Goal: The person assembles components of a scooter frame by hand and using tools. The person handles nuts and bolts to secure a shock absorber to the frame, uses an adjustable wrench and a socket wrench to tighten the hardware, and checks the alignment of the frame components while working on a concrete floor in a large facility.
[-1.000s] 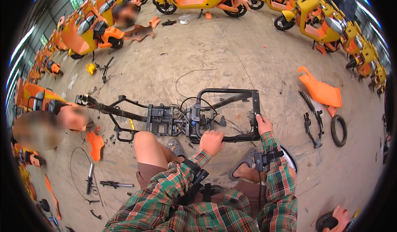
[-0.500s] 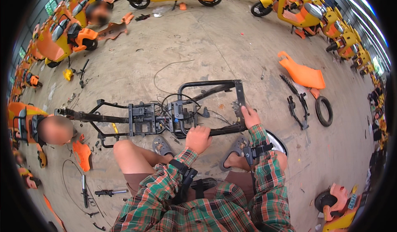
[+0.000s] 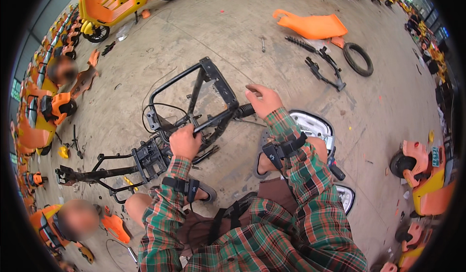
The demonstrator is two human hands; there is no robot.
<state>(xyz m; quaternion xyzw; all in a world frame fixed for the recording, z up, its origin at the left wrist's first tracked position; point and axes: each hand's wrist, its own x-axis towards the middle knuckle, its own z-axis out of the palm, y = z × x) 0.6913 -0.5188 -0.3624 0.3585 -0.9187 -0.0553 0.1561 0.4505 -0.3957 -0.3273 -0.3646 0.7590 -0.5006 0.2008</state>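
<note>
A black metal scooter frame (image 3: 167, 80) lies in front of me, its right end turned away and tilted up. My left hand (image 3: 185, 142) is closed round the near bar of its right-hand loop. My right hand (image 3: 264, 101) is off the frame, just beyond the crossbar (image 3: 218, 83), with its thumb and forefinger apart; its other fingers are partly hidden. Close below it, a black ribbed cylinder (image 3: 245, 110) sticks out by the frame's corner. A black cable (image 3: 143, 114) loops off the frame's middle section (image 3: 150, 156).
Beside my right knee lies a silver, black-rimmed housing (image 3: 310, 124). Farther right are an orange panel (image 3: 315, 27), a black fork-like bracket (image 3: 325, 70) and a tyre (image 3: 358, 59). Yellow-orange scooters (image 3: 121, 2) stand around. A blurred round patch (image 3: 77, 218) covers something at lower left.
My right hand has let go of the frame's right end. That end has swung away and tilted up, with my left hand still on the near bar. The view has turned right.
</note>
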